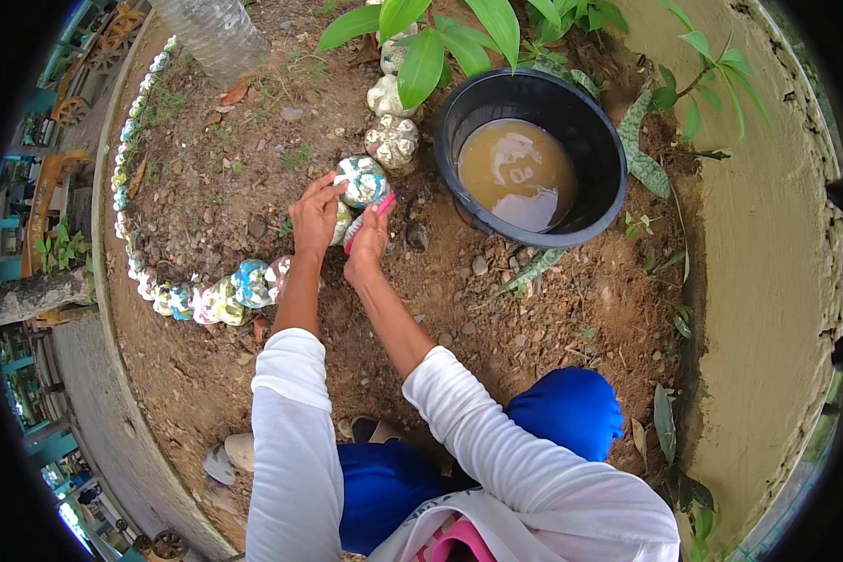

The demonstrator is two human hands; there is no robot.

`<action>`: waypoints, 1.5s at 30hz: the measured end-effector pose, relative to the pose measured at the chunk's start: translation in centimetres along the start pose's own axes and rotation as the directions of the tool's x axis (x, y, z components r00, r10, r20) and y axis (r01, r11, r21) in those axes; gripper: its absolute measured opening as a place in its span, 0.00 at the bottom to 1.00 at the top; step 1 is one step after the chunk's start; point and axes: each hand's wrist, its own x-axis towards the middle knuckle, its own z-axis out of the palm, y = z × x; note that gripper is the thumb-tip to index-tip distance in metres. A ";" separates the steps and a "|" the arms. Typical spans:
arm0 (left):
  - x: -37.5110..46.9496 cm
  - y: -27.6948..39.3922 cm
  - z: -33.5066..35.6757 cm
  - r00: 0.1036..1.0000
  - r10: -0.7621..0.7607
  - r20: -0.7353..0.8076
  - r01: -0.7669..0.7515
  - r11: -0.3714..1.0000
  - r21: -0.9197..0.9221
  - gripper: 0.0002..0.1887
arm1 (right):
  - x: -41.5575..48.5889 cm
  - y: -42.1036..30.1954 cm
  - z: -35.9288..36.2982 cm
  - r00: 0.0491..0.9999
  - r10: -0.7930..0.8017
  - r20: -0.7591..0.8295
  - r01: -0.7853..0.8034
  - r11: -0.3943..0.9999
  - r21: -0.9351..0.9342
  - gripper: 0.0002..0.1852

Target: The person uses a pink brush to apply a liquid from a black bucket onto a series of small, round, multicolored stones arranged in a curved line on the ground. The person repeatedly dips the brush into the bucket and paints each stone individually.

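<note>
My left hand (315, 214) grips the left side of a lumpy white and blue painted edging piece (362, 181), its fingertips on the knobbed top. The piece resembles an upturned bottle base, and its paint is worn. In my right hand (369, 240) is a scrub brush (354, 229) with a pink back and pale bristles, just below that piece. Partly hidden between my hands, a yellowish-white edging piece (341, 221) lies against the brush. A pinkish-white edging piece (392, 140) stands just beyond, in the same curved row.
Right of my hands, a black plastic tub (534, 158) holds murky brown water (516, 175). More painted edging pieces (251, 282) curve left around a tree trunk (214, 38). Leafy plants (425, 63) overhang the row. A plastered wall (759, 267) bounds the right; a concrete curb (104, 197) runs left.
</note>
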 end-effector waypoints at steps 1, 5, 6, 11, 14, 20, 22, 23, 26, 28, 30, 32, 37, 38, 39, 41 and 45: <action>0.1 0.0 -0.1 1.000 0.002 -0.007 -0.002 1.000 -0.020 0.17 | 0.3 0.3 -0.2 1.000 -0.005 0.001 0.005 0.999 -0.038 0.36; 0.1 -0.3 0.1 1.000 0.016 -0.021 -0.018 0.995 -0.099 0.19 | 2.5 0.6 -0.8 0.966 0.249 -0.068 -0.253 0.966 -0.055 0.36; -0.2 -0.7 0.0 1.000 0.020 -0.012 -0.021 0.996 -0.084 0.19 | 2.1 0.7 -0.5 0.973 0.217 -0.084 -0.225 0.970 -0.095 0.37; -0.2 -0.9 -0.2 0.997 -0.072 0.031 0.073 0.997 -0.041 0.18 | 1.2 0.1 -2.0 0.960 0.254 0.115 -0.242 0.964 -0.106 0.40; 0.3 0.0 0.0 0.996 -0.076 0.044 0.078 0.996 -0.043 0.18 | 1.6 0.3 -2.9 0.970 0.244 0.017 -0.239 0.959 -0.152 0.33; 0.1 0.0 -0.5 0.992 -0.094 0.089 0.092 0.995 0.028 0.19 | -1.6 -1.4 -1.2 0.952 0.275 0.135 -0.275 0.961 -0.020 0.06; 0.0 -0.1 -0.7 0.993 -0.091 0.080 0.088 0.996 0.035 0.19 | -1.0 -1.0 -1.3 0.949 0.285 0.136 -0.287 0.958 -0.006 0.08; 0.4 0.4 -0.2 0.994 -0.074 0.084 0.071 0.997 0.030 0.18 | 1.6 -0.4 -2.2 0.942 0.323 0.097 -0.327 0.945 0.031 0.11; -0.1 -0.4 -0.4 0.994 -0.079 0.071 0.078 0.997 0.015 0.19 | 1.8 -1.1 -1.8 0.917 0.365 0.162 -0.382 0.920 0.087 0.12; -0.5 -1.1 -0.5 0.997 -0.066 0.046 0.064 0.997 0.041 0.20 | 0.2 -1.4 -0.9 0.950 0.266 0.162 -0.280 0.957 0.071 0.12; -0.6 -1.3 -0.3 0.995 -0.093 0.046 0.093 0.996 0.011 0.20 | -0.4 -1.4 -1.0 0.975 0.124 0.184 -0.113 0.991 -0.067 0.22; 0.2 0.0 0.1 0.996 -0.065 0.061 0.066 0.998 -0.013 0.19 | 1.2 -1.1 -2.2 0.994 -0.092 0.060 0.109 0.860 -0.499 0.27; -0.3 0.3 -0.3 0.993 -0.093 0.074 0.089 0.995 0.049 0.18 | 4.1 -2.1 -4.2 0.983 -0.126 0.134 0.184 0.668 -0.721 0.32; -0.5 0.0 -0.5 0.990 -0.120 0.076 0.119 0.993 0.022 0.18 | 4.4 -2.4 -4.0 0.983 -0.139 0.123 0.185 0.689 -0.701 0.29; -0.4 0.0 -0.4 0.987 -0.141 0.082 0.143 0.990 -0.012 0.18 | 4.9 -2.8 -3.9 0.970 -0.186 0.156 0.243 0.733 -0.635 0.27; -0.1 0.3 0.0 0.984 -0.124 0.131 0.127 0.992 -0.013 0.19 | 5.8 -3.6 -3.8 0.934 -0.290 0.207 0.355 0.797 -0.488 0.25; -0.3 -0.1 -0.2 0.988 -0.136 0.079 0.140 0.989 -0.054 0.18 | 4.9 -3.2 -4.9 0.968 -0.217 0.124 0.244 0.708 -0.662 0.25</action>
